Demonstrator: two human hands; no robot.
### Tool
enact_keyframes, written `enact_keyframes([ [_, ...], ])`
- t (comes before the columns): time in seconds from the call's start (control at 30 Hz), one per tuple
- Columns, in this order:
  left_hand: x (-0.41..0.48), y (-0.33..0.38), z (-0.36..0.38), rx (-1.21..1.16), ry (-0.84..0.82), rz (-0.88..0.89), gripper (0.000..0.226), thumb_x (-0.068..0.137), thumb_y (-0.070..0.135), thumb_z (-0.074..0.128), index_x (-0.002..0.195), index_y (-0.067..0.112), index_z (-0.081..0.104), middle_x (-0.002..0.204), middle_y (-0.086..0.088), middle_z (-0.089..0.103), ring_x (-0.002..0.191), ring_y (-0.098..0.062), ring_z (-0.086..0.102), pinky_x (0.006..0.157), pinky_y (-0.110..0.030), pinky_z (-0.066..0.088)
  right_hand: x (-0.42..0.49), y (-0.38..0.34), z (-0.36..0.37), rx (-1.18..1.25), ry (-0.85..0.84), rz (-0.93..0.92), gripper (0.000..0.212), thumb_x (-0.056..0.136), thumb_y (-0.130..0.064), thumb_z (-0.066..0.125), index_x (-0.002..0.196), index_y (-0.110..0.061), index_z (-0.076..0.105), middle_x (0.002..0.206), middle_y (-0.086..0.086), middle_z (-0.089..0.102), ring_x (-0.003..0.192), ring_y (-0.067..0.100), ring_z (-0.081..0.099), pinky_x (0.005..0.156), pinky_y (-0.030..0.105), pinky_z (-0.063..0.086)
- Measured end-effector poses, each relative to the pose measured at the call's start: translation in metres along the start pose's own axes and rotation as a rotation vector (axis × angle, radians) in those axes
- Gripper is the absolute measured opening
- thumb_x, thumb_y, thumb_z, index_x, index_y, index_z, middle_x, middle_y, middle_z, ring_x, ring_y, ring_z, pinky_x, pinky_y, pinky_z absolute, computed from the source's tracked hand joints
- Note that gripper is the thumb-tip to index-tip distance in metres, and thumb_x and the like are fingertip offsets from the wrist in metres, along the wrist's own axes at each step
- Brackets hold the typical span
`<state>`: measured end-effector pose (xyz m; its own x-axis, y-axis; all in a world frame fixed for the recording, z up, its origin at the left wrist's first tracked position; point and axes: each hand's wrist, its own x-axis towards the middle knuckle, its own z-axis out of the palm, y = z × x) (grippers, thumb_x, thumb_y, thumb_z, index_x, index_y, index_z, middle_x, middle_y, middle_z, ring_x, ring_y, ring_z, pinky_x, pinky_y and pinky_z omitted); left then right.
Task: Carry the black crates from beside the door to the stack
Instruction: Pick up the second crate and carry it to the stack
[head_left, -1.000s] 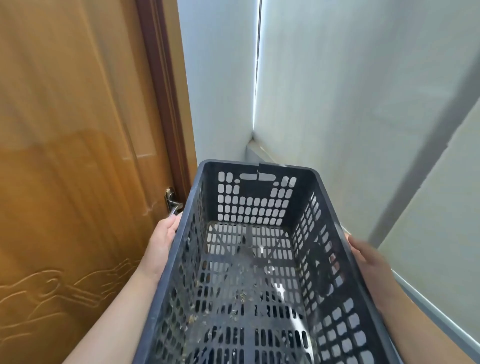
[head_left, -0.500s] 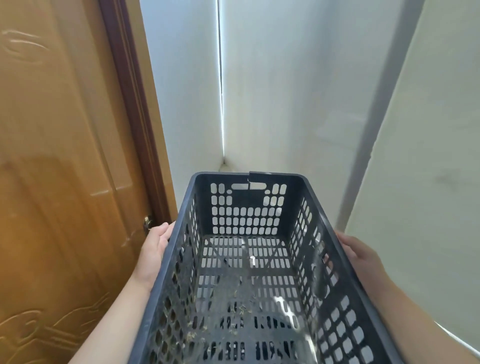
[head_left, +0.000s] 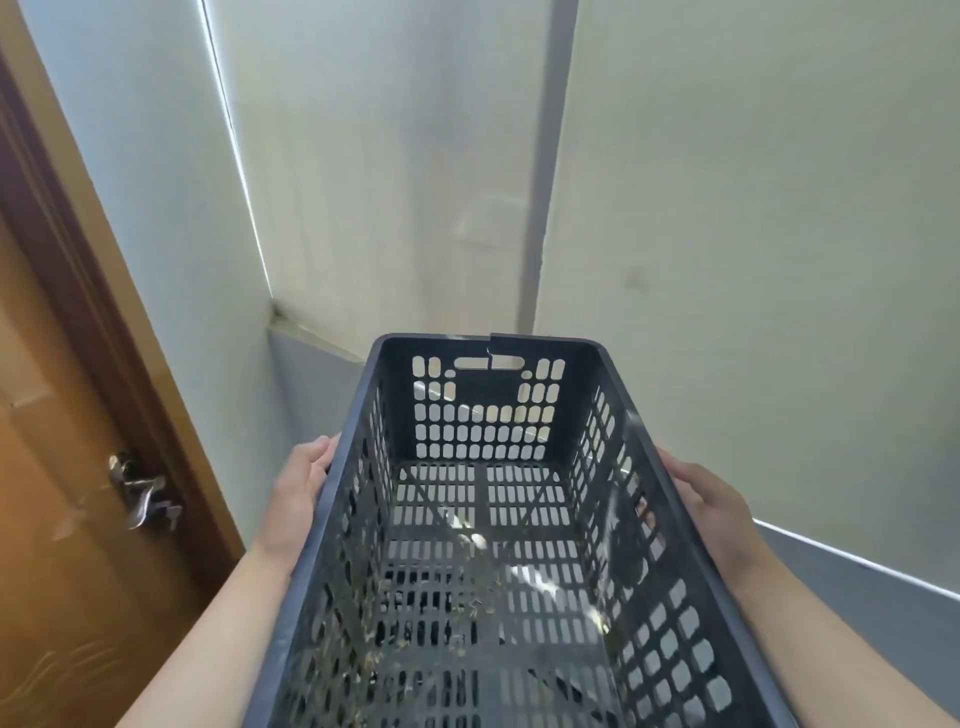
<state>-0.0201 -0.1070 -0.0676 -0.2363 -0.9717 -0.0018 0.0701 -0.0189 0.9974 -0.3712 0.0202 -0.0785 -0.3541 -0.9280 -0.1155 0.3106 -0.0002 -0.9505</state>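
Observation:
A black perforated plastic crate (head_left: 613, 395) fills the lower middle of the head view, held level in the air in front of me. Its inside holds only some dry crumbs of debris on the slotted floor. My left hand (head_left: 298, 499) grips the crate's left rim from outside. On the right rim my right hand (head_left: 714, 512) grips it the same way. The stack and any other crates are out of view.
A wooden door (head_left: 57, 519) with a metal handle (head_left: 143, 496) and a dark brown frame (head_left: 78, 270) stands at the left. Pale walls meet in a corner (head_left: 254, 234) ahead. A grey skirting band (head_left: 857, 587) runs along the wall at the right.
The view has swung to the right, away from the door: the door now takes up less of the left side. Both hands keep the same hold on the crate.

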Motion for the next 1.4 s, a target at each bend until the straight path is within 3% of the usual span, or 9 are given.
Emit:
enact_keyframes([
  [0.13, -0.013, -0.009, 0.038, -0.01, -0.154, -0.033, 0.046, 0.105, 0.039, 0.025, 0.102, 0.02, 0.067, 0.079, 0.004, 0.076, 0.066, -0.011, 0.072, 0.056, -0.024, 0.058, -0.044, -0.005, -0.041, 0.009, 0.086, -0.03, 0.042, 0.109, -0.026, 0.039, 0.127, -0.005, 0.071, 0.099, 0.015, 0.08, 0.082, 0.03, 0.078, 0.071, 0.039, 0.063],
  [0.2, -0.022, -0.012, 0.063, 0.015, -0.217, -0.04, 0.046, 0.105, 0.04, 0.026, 0.101, 0.021, 0.068, 0.078, -0.002, 0.076, 0.063, -0.014, 0.073, 0.054, -0.028, 0.059, -0.066, -0.009, -0.061, 0.012, 0.108, -0.06, 0.042, 0.109, -0.024, 0.039, 0.129, -0.002, 0.069, 0.1, 0.017, 0.08, 0.082, 0.031, 0.079, 0.066, 0.038, 0.065],
  [0.47, -0.073, -0.02, 0.175, 0.019, -0.378, -0.003, 0.057, 0.107, 0.031, 0.024, 0.091, 0.024, 0.078, 0.074, -0.011, 0.071, 0.061, -0.022, 0.069, 0.054, -0.029, 0.058, -0.152, -0.014, -0.179, 0.097, 0.268, -0.062, 0.047, 0.106, -0.031, 0.04, 0.142, -0.01, 0.063, 0.139, 0.028, 0.064, 0.118, 0.046, 0.064, 0.103, 0.056, 0.049],
  [0.67, -0.133, -0.032, 0.27, 0.056, -0.469, 0.001, 0.056, 0.107, 0.03, 0.024, 0.088, 0.029, 0.076, 0.073, -0.005, 0.074, 0.065, -0.019, 0.071, 0.058, -0.029, 0.06, -0.221, -0.026, -0.272, 0.107, 0.337, -0.075, 0.047, 0.105, -0.036, 0.044, 0.144, -0.015, 0.062, 0.146, 0.031, 0.057, 0.133, 0.056, 0.052, 0.116, 0.07, 0.034],
  [0.8, -0.166, -0.044, 0.319, 0.045, -0.516, -0.012, 0.043, 0.101, 0.041, 0.032, 0.095, 0.025, 0.072, 0.072, -0.008, 0.068, 0.062, -0.02, 0.067, 0.065, -0.036, 0.056, -0.264, -0.028, -0.326, 0.067, 0.357, -0.114, 0.044, 0.107, -0.032, 0.041, 0.143, -0.018, 0.063, 0.141, 0.021, 0.065, 0.133, 0.049, 0.057, 0.118, 0.067, 0.034],
  [0.93, -0.194, -0.057, 0.357, 0.0, -0.547, -0.126, 0.043, 0.1, 0.047, 0.034, 0.097, 0.028, 0.073, 0.092, -0.025, 0.06, 0.082, -0.036, 0.06, 0.073, -0.043, 0.053, -0.301, -0.024, -0.369, 0.047, 0.366, -0.133, 0.044, 0.108, -0.032, 0.039, 0.146, -0.025, 0.06, 0.146, 0.014, 0.063, 0.137, 0.042, 0.055, 0.12, 0.065, 0.032],
  [1.03, -0.208, -0.066, 0.381, 0.018, -0.575, -0.168, 0.049, 0.096, 0.051, 0.037, 0.114, 0.015, 0.066, 0.11, -0.042, 0.054, 0.095, -0.053, 0.058, 0.084, -0.054, 0.052, -0.326, -0.022, -0.392, 0.05, 0.371, -0.116, 0.045, 0.107, -0.035, 0.041, 0.144, -0.022, 0.062, 0.144, 0.02, 0.064, 0.131, 0.046, 0.059, 0.117, 0.068, 0.036],
  [1.17, -0.217, -0.08, 0.407, 0.049, -0.583, -0.207, 0.047, 0.101, 0.048, 0.036, 0.122, 0.017, 0.064, 0.116, -0.037, 0.059, 0.108, -0.055, 0.06, 0.094, -0.061, 0.051, -0.348, -0.019, -0.411, 0.027, 0.397, -0.101, 0.044, 0.108, -0.033, 0.038, 0.141, -0.023, 0.064, 0.141, 0.021, 0.065, 0.126, 0.043, 0.063, 0.113, 0.062, 0.041],
  [1.4, -0.206, -0.108, 0.428, 0.094, -0.602, -0.235, 0.036, 0.107, 0.037, 0.032, 0.123, 0.026, 0.063, 0.116, -0.032, 0.063, 0.092, -0.037, 0.068, 0.068, -0.037, 0.062, -0.358, 0.002, -0.431, -0.035, 0.454, -0.102, 0.044, 0.106, -0.038, 0.04, 0.146, -0.031, 0.058, 0.145, 0.009, 0.065, 0.136, 0.036, 0.059, 0.119, 0.064, 0.035],
])
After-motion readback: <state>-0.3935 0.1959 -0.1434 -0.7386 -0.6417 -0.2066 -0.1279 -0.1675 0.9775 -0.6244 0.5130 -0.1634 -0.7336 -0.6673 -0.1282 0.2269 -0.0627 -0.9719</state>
